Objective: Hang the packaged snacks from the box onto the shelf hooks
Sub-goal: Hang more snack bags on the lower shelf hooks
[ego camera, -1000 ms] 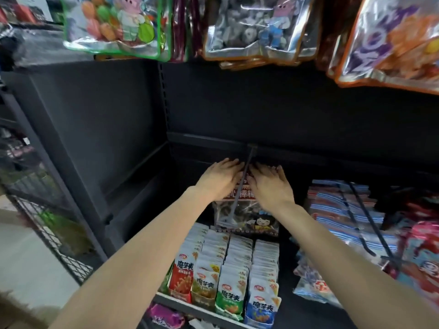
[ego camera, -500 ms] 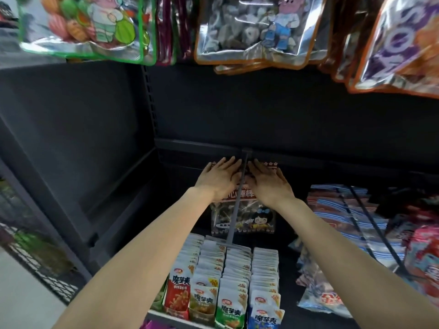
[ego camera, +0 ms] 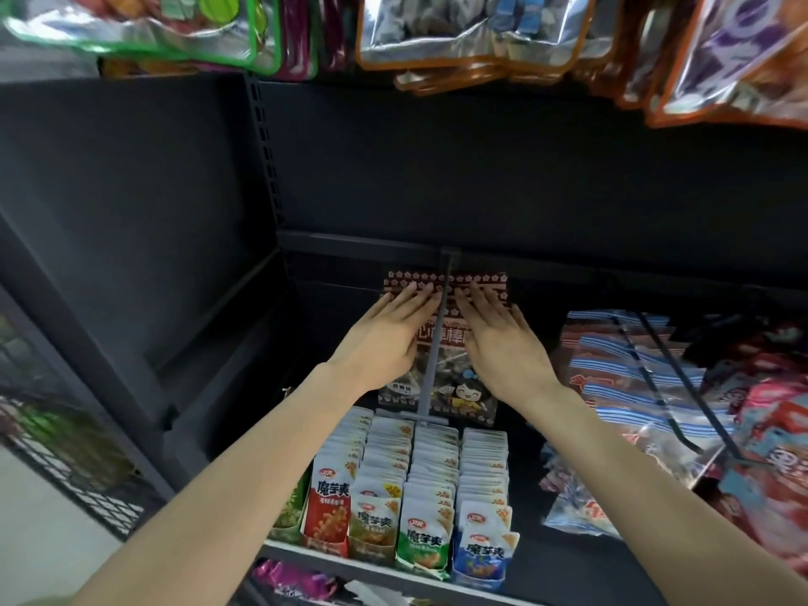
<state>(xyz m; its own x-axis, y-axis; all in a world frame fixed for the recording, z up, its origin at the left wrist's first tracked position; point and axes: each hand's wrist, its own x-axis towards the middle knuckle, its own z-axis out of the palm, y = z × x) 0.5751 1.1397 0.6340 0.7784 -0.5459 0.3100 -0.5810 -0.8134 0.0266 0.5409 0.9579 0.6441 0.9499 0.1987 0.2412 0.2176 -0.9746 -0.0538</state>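
Left hand flat, fingers straight and together, pressing the snack pack at 12 o'clock; pack is glossy, rectangular, dark-red flower-print header, clear window, cartoon figure at bottom, threaded on a thin grey metal hook against the matte black shelf back; right hand likewise flat, fingers slightly spread; striped crinkly bags at 3 o'clock.

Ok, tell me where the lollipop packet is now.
Head view, centre: the lollipop packet hangs on the hook, under both flat hands, above the konjac snack rows.
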